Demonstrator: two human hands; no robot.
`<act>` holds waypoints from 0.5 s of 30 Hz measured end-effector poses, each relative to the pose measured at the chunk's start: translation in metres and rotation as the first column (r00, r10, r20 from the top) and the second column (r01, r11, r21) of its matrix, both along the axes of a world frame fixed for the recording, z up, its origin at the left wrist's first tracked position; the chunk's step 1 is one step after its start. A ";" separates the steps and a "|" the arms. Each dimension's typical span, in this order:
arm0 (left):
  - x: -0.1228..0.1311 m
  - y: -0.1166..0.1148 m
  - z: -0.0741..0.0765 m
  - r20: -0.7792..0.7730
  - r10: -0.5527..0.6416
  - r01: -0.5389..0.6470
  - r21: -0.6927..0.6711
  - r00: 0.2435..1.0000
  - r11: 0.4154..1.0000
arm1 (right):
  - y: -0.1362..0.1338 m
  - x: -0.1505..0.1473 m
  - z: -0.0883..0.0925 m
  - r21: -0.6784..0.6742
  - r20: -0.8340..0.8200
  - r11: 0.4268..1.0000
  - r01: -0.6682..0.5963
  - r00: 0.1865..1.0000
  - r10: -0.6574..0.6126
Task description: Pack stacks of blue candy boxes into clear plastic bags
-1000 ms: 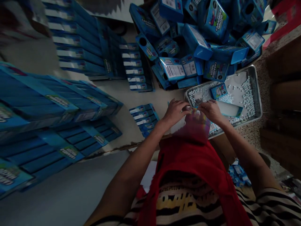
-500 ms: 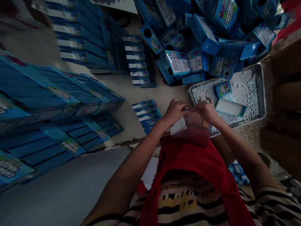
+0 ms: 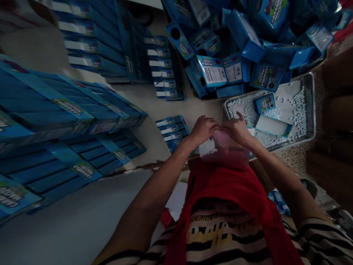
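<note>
A clear plastic bag (image 3: 224,151) hangs against the red apron at the table's edge, its top edge between both hands. My left hand (image 3: 204,129) pinches that edge from the left side, fingers closed. From the right, my right hand (image 3: 236,129) grips the edge with its thumb raised, and the fingertips of both hands nearly meet. What the bag contains is hard to make out. Right of my right hand lies a metal tray (image 3: 313,110) with small pale candies, a small blue candy box (image 3: 264,103) and an open box (image 3: 273,126) showing its white side.
A large carton heaped with blue candy boxes (image 3: 212,71) stands behind the tray. Several blue boxes (image 3: 172,130) are lined up left of my hands. Taller rows (image 3: 165,70) and banded stacks (image 3: 68,106) fill the left side. Brown cartons (image 3: 336,117) stand at far right.
Both hands have drawn slightly closer together along the bag's top edge, the right hand shifting a little left. The view has shifted slightly; the boxes and tray appear undisturbed.
</note>
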State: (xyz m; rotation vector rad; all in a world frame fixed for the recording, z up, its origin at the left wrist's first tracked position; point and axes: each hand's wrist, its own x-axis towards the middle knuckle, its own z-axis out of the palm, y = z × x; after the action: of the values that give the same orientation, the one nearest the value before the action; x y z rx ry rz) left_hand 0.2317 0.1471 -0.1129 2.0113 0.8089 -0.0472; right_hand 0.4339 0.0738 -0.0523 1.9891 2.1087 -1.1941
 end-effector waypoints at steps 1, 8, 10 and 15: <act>-0.003 0.001 0.002 -0.005 0.039 -0.039 -0.015 0.999 0.999 | 0.000 0.001 -0.002 -0.004 -0.026 1.000 0.008 1.000 -0.008; -0.030 0.005 0.005 0.075 0.151 -0.139 -0.142 0.986 0.980 | 0.003 0.023 -0.016 -0.117 -0.098 0.993 0.008 0.995 -0.020; -0.032 0.004 0.003 0.064 0.138 -0.128 -0.145 0.988 0.981 | 0.004 0.018 -0.015 -0.098 -0.069 0.995 -0.026 0.997 0.019; -0.032 0.006 0.007 0.057 0.214 -0.200 -0.197 0.975 0.960 | 0.009 -0.012 -0.012 0.007 -0.094 1.000 0.024 0.995 -0.023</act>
State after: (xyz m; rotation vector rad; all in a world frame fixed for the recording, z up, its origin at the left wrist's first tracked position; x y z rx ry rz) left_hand 0.1995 0.1533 -0.1064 1.7296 0.9257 0.0711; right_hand 0.4216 0.0825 -0.0640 2.0051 2.1414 -1.3094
